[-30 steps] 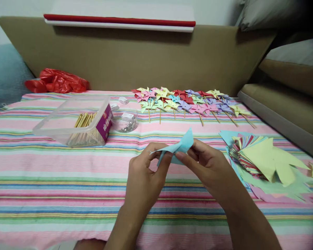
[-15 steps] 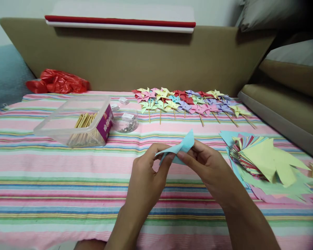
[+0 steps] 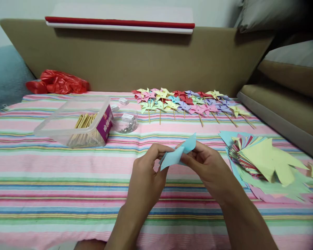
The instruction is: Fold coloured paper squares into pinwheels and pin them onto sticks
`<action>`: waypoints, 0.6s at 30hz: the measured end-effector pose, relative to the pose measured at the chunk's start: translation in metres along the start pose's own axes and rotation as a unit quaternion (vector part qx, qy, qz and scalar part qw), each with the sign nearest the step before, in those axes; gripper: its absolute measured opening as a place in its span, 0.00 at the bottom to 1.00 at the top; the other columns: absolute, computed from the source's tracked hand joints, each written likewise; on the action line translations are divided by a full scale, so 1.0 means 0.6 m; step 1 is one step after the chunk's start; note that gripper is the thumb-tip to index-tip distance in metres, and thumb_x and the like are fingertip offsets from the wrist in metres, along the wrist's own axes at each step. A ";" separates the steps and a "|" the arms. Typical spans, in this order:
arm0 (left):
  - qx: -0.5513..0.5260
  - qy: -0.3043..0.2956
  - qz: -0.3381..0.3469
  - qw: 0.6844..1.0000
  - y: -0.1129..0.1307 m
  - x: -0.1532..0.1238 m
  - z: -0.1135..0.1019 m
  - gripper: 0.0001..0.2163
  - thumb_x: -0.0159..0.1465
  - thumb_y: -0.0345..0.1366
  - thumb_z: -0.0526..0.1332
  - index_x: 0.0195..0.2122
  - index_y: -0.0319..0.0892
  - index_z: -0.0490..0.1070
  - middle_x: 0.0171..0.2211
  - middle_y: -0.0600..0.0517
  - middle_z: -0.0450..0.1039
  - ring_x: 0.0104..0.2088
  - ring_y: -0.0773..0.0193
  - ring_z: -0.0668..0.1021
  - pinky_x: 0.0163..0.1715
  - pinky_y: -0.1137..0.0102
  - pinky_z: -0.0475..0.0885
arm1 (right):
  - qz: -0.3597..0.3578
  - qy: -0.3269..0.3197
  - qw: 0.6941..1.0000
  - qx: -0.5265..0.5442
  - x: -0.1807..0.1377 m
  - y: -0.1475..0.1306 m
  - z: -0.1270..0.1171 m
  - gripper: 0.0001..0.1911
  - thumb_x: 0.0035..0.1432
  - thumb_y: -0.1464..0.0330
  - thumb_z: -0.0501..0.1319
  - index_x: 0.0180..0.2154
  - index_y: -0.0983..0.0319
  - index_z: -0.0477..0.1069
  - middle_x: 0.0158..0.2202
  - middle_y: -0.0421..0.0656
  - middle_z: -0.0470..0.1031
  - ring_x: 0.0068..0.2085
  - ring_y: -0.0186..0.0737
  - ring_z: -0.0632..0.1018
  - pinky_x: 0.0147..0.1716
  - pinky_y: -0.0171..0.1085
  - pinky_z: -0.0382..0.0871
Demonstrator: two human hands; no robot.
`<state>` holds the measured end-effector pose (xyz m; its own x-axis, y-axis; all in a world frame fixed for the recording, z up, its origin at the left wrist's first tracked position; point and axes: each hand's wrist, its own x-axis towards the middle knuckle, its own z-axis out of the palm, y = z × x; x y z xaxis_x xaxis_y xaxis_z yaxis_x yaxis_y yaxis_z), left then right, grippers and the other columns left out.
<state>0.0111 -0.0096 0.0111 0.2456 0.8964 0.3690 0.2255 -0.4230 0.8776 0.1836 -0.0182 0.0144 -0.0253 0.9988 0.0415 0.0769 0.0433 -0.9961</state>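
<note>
Light-blue paper piece [image 3: 173, 158]: held up over the striped cloth [image 3: 67, 194], near mid-width and well in from the near edge. The left hand [image 3: 147, 170] and the right hand [image 3: 210, 170] are close together, each pinching one side of the paper; its tips point outward and its vanes curl. The left thumb tip is hidden behind a flap, so its exact contact cannot be told.

Recommended handling:
1. Grip close to the centre; pressure on the vanes would probably crease them.
2. Bring each tip to the centre in a rounded curve, without flattening it.
3. Pin gathered tips under one thumb while the other hand works; a loose tip is likely to spring back.
4. Check curl direction against the paper pinwheels [image 3: 198, 109] along the cloth's far edge.

Stacked paper blanks [image 3: 272, 158] lie toward the right edge, clear of both hands.
</note>
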 end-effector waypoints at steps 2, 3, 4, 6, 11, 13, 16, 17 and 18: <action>0.001 -0.001 0.000 1.000 0.000 0.000 -0.001 0.13 0.64 0.21 0.59 0.43 0.47 0.73 0.37 0.57 0.79 0.40 0.65 0.80 0.38 0.73 0.72 | 0.000 -0.002 1.000 0.009 0.000 0.000 0.000 0.10 0.60 0.59 0.67 0.36 0.58 0.75 0.27 0.36 0.64 0.30 0.35 0.64 0.31 0.36 0.60; 0.002 -0.001 0.002 1.000 0.000 0.000 -0.001 0.13 0.63 0.21 0.59 0.43 0.47 0.73 0.37 0.57 0.79 0.40 0.66 0.80 0.38 0.73 0.72 | 0.000 -0.001 1.000 0.010 0.000 0.000 0.000 0.10 0.59 0.59 0.68 0.36 0.58 0.75 0.26 0.36 0.63 0.30 0.34 0.64 0.31 0.35 0.60; 0.002 -0.002 0.006 1.000 0.000 0.000 -0.002 0.13 0.63 0.21 0.59 0.42 0.47 0.73 0.37 0.57 0.79 0.39 0.66 0.80 0.38 0.73 0.72 | 0.001 0.000 1.000 0.011 0.000 0.000 0.000 0.10 0.59 0.59 0.68 0.36 0.58 0.75 0.26 0.36 0.64 0.30 0.34 0.64 0.31 0.35 0.60; 0.003 -0.003 0.011 1.000 0.000 0.000 -0.001 0.13 0.63 0.21 0.59 0.42 0.47 0.73 0.36 0.57 0.79 0.39 0.66 0.80 0.38 0.73 0.72 | 0.003 0.000 1.000 0.012 -0.001 -0.001 0.000 0.10 0.59 0.59 0.68 0.36 0.58 0.76 0.27 0.36 0.65 0.30 0.35 0.65 0.31 0.36 0.60; 0.012 -0.006 0.015 1.000 0.001 0.001 0.000 0.12 0.64 0.22 0.59 0.42 0.46 0.72 0.36 0.56 0.79 0.38 0.65 0.80 0.36 0.73 0.71 | 0.004 0.005 1.000 -0.003 -0.003 -0.001 -0.002 0.11 0.59 0.58 0.68 0.36 0.58 0.76 0.27 0.37 0.68 0.30 0.35 0.65 0.30 0.36 0.60; 0.015 -0.004 0.019 1.000 0.001 0.001 0.000 0.11 0.64 0.22 0.58 0.42 0.46 0.72 0.35 0.56 0.78 0.37 0.65 0.80 0.35 0.73 0.70 | 0.001 0.001 1.000 0.001 -0.002 0.000 -0.002 0.11 0.59 0.58 0.68 0.36 0.58 0.76 0.28 0.37 0.69 0.31 0.36 0.66 0.31 0.36 0.62; 0.020 -0.003 0.022 1.000 0.002 0.001 -0.001 0.12 0.64 0.22 0.58 0.41 0.47 0.72 0.34 0.56 0.77 0.36 0.66 0.79 0.33 0.74 0.69 | -0.004 -0.002 1.000 0.010 -0.002 0.000 -0.001 0.11 0.59 0.58 0.68 0.36 0.58 0.75 0.29 0.38 0.71 0.33 0.37 0.69 0.34 0.37 0.65; 0.019 -0.003 0.021 1.000 0.002 0.001 -0.001 0.12 0.64 0.22 0.58 0.41 0.47 0.72 0.34 0.57 0.77 0.36 0.66 0.79 0.33 0.74 0.69 | -0.006 -0.001 1.000 0.012 -0.002 0.000 -0.001 0.11 0.60 0.58 0.67 0.36 0.58 0.75 0.30 0.38 0.71 0.33 0.38 0.70 0.35 0.37 0.65; 0.017 -0.003 0.021 1.000 0.002 0.001 -0.001 0.12 0.64 0.22 0.58 0.41 0.47 0.72 0.33 0.57 0.76 0.36 0.66 0.79 0.32 0.74 0.69 | -0.008 -0.001 1.000 0.012 -0.002 0.000 -0.001 0.11 0.60 0.58 0.67 0.36 0.58 0.75 0.30 0.39 0.72 0.34 0.38 0.70 0.35 0.38 0.65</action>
<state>0.0109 -0.0095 0.0128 0.2614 0.8773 0.4026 0.2478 -0.4641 0.8504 0.1843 -0.0193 0.0145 -0.0289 0.9979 0.0576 0.0524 0.0590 -0.9969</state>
